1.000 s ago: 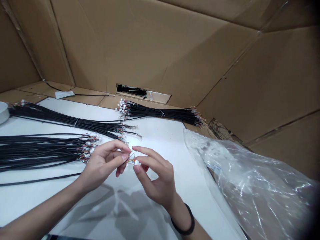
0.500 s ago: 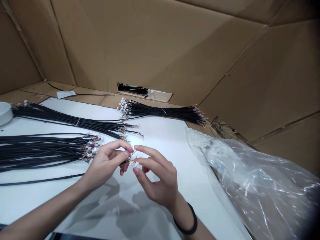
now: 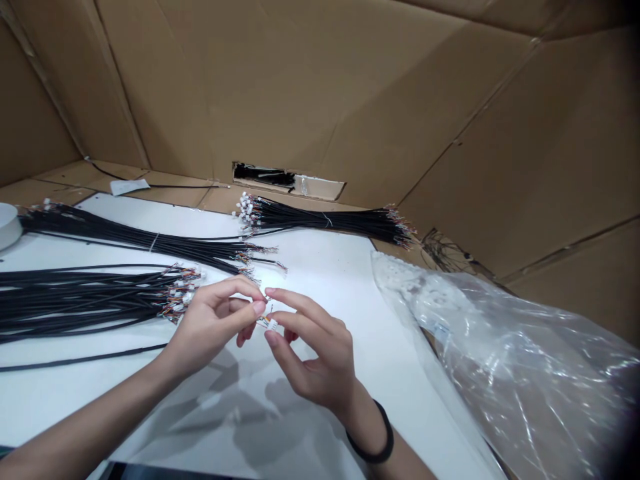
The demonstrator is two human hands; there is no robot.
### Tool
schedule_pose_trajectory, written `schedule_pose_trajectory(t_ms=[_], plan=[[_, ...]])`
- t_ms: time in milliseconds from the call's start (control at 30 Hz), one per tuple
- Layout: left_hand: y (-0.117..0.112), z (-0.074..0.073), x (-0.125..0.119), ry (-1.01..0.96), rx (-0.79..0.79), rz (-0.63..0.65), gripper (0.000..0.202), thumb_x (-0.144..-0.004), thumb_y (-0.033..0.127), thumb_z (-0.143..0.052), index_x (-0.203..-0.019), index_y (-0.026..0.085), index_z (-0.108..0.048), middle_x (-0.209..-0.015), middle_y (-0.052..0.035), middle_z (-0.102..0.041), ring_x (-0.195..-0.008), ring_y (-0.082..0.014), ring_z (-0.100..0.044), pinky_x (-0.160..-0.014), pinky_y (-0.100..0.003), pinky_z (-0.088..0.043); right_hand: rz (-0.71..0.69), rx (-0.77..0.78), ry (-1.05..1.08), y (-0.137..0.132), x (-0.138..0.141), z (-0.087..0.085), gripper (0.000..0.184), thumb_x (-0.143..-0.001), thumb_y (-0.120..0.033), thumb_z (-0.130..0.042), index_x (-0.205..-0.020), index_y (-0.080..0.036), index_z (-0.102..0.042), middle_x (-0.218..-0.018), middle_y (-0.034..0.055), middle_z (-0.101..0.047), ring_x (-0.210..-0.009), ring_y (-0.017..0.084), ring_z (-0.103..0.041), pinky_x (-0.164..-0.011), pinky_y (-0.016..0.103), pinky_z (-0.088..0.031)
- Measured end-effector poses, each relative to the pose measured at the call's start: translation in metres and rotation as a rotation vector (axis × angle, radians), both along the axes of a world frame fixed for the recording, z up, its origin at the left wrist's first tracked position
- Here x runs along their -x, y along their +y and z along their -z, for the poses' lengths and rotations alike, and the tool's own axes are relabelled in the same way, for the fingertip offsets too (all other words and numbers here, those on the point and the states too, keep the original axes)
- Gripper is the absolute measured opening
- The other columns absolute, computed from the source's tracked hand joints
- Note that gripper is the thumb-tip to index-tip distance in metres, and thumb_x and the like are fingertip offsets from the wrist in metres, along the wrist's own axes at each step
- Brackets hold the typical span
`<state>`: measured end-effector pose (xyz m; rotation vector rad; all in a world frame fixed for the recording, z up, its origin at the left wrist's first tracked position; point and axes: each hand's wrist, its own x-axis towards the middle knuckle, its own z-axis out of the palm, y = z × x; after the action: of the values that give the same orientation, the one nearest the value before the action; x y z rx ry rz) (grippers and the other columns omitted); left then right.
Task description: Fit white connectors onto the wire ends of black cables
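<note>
My left hand (image 3: 213, 323) is closed, thumb and index finger pinching thin coloured wires (image 3: 263, 321) at a cable's end. Those wires run to a small white plug connector (image 3: 272, 325), which my right hand (image 3: 323, 353) grips between thumb and middle finger. Its index finger stretches out above, its tip beside a loose wire end near the left fingertips. Both hands are held above the white tabletop. The cable's black jacket is hidden behind the left fingers.
Black cable bundles lie at the left (image 3: 75, 303), behind it (image 3: 130, 230) and at the back (image 3: 325, 219). A clear plastic bag (image 3: 500, 353) covers the right side. Cardboard walls (image 3: 300, 87) enclose the table (image 3: 330, 267). A white roll (image 3: 7, 227) stands at the far left.
My left fingertips have shifted slightly over the wires, hiding the black cable end that showed between them. The right hand keeps its grip on the connector, and the view has shifted a little.
</note>
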<state>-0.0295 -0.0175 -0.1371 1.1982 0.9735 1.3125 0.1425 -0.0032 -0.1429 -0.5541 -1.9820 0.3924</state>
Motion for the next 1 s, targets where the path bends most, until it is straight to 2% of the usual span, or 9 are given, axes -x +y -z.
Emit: schedule_pose_trajectory(t_ms=[167,367,467,567,800,1000], plan=[[0.0002,-0.0027,-0.0009,-0.024,-0.001,-0.062,0.013,-0.078,0.026,-0.072,-0.073,0.015,-0.067,-0.076,-0.0002,-0.057,-0.046,-0.0068,-0.054,-0.038,-0.019,-0.044,0.011,0.016,0.024,0.0002,0.0013,0.0002,0.018,-0.081,-0.010,-0.064,-0.097,-0.018,-0.062,-0.120,0.0163,-0.066,-0.074,0.015,-0.069,-0.051,0.022,-0.055],[0.0000,-0.0021,0.0007,-0.035,0.013,-0.067,0.009,-0.077,0.022,-0.072,-0.074,0.015,-0.066,-0.078,0.0010,-0.055,-0.044,-0.0052,-0.053,-0.037,-0.017,-0.043,0.005,0.136,0.054,0.0002,0.0028,-0.0022,0.016,-0.085,-0.012,-0.059,-0.099,-0.019,-0.063,-0.117,0.0132,-0.065,-0.073,0.013,-0.066,-0.052,0.022,-0.056],[0.0007,-0.0002,0.0021,-0.048,-0.011,-0.028,0.008,-0.078,0.023,-0.072,-0.076,0.016,-0.067,-0.083,0.0004,-0.055,-0.046,-0.0050,-0.053,-0.038,-0.018,-0.043,0.022,0.228,0.069,-0.0001,0.0026,-0.0049,0.015,-0.085,-0.015,-0.061,-0.098,-0.019,-0.066,-0.110,0.0103,-0.063,-0.063,0.009,-0.061,-0.051,0.023,-0.054],[0.0016,0.0008,0.0027,-0.066,-0.055,0.019,0.007,-0.079,0.023,-0.070,-0.076,0.017,-0.068,-0.085,-0.0002,-0.055,-0.047,-0.0055,-0.054,-0.040,-0.019,-0.044,0.028,0.347,0.103,0.0013,0.0019,-0.0072,0.009,-0.083,-0.018,-0.063,-0.092,-0.018,-0.068,-0.098,0.0075,-0.060,-0.061,0.009,-0.058,-0.049,0.022,-0.052],[0.0022,0.0005,0.0031,-0.016,-0.065,0.021,0.011,-0.082,0.024,-0.067,-0.075,0.016,-0.070,-0.085,-0.0008,-0.054,-0.045,-0.0044,-0.053,-0.041,-0.020,-0.042,-0.139,0.747,0.218,0.0047,0.0010,-0.0050,0.012,-0.082,-0.027,-0.067,-0.090,-0.017,-0.070,-0.078,0.0021,-0.060,-0.055,0.008,-0.053,-0.042,0.018,-0.047],[0.0013,-0.0009,0.0032,0.029,-0.016,0.027,0.014,-0.082,0.026,-0.067,-0.072,0.015,-0.069,-0.084,-0.0006,-0.054,-0.045,-0.0037,-0.051,-0.039,-0.019,-0.040,-0.148,0.797,0.233,0.0042,0.0008,-0.0067,0.012,-0.079,-0.024,-0.070,-0.088,-0.017,-0.071,-0.069,0.0006,-0.062,-0.051,0.008,-0.054,-0.044,0.019,-0.046]])
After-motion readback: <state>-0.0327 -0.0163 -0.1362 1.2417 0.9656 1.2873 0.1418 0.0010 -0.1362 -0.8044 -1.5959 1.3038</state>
